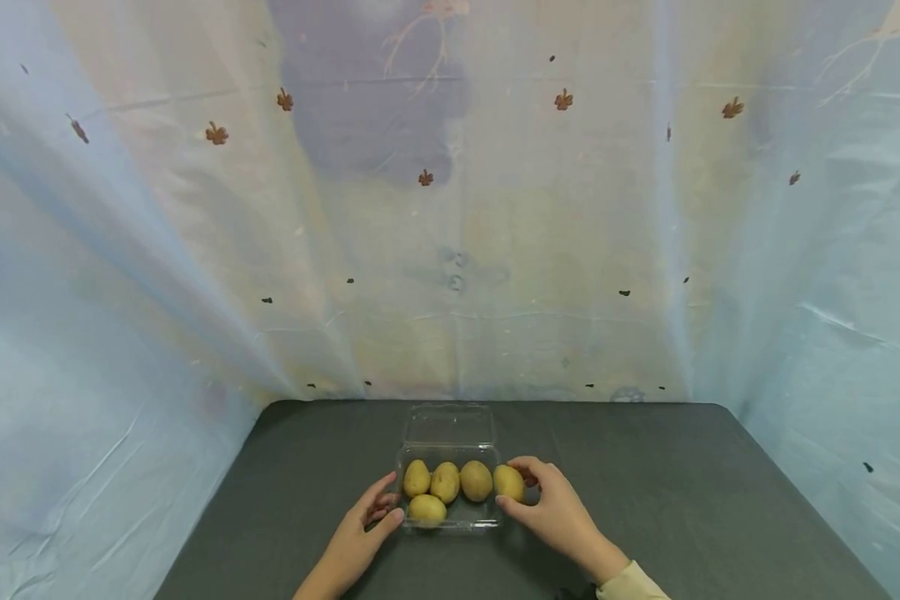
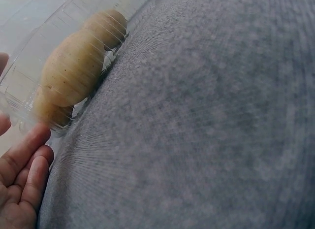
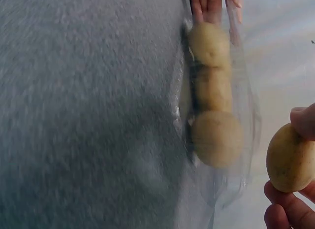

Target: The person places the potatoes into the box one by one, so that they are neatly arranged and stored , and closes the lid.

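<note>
Right, from my remote seat I take the clear plastic clamshell container [image 1: 471, 520] as the centre of my clock, with twelve pointing away from the person; it sits on the dark grey tablecloth [image 1: 645, 500], its transparent lid [image 1: 450, 427] folded back at twelve. At three o'clock, over the edge of the tray, the right hand [image 1: 558, 510] grasps a yellow-skinned potato [image 1: 509, 483], pinching it between thumb and fingers, and my right wrist camera shows that one apart from the others and off the cloth. At about half past eight the left hand [image 1: 356, 529] is at the container's side with its fingers extended and nothing clenched in it; in the left wrist view the fingertips [image 2: 41, 133] lie beside the tray's corner, and I cannot tell how firmly, if at all, they press. Inside the tray I count four more potatoes. Three sit close together in a row: an oval potato [image 1: 417, 477] toward half past nine, a middle potato [image 1: 445, 483] almost at the centre, and a rounder, browner potato [image 1: 476, 481] toward three, just beside the held one. The fourth, a sideways-lying potato [image 1: 427, 510], rests at about half past seven, on the near side of that row. A pale yellow sleeve [image 1: 632, 583] covers the right wrist at four o'clock, and well beyond the table at twelve I see a pale curtain [image 1: 495, 225] with brown leaf prints.
</note>
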The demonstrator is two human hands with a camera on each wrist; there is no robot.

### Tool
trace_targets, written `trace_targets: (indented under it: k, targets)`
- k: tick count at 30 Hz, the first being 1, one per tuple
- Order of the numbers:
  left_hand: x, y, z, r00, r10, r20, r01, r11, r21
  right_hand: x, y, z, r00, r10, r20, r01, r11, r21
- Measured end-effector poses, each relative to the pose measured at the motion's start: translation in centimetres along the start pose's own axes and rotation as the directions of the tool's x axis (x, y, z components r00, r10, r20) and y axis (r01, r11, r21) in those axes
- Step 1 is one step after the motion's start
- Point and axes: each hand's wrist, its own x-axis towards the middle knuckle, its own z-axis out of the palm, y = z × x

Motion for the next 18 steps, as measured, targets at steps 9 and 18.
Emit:
trace_targets:
  k: [9, 18]
  targets:
    - [0.0, -0.1, 0.0, 1.000, 0.003, -0.001, -0.003, 1.000, -0.004, 0.4, -1.1, 1.2, 0.996, -0.068, 0.061, 0.070, 0.997, -0.043]
    - [0.0, -0.1, 0.0, 1.000, -0.013, 0.000, 0.013, 1.000, -0.010, 0.8, -1.4, 2.6, 0.990, -0.086, 0.111, 0.093, 0.994, -0.060]
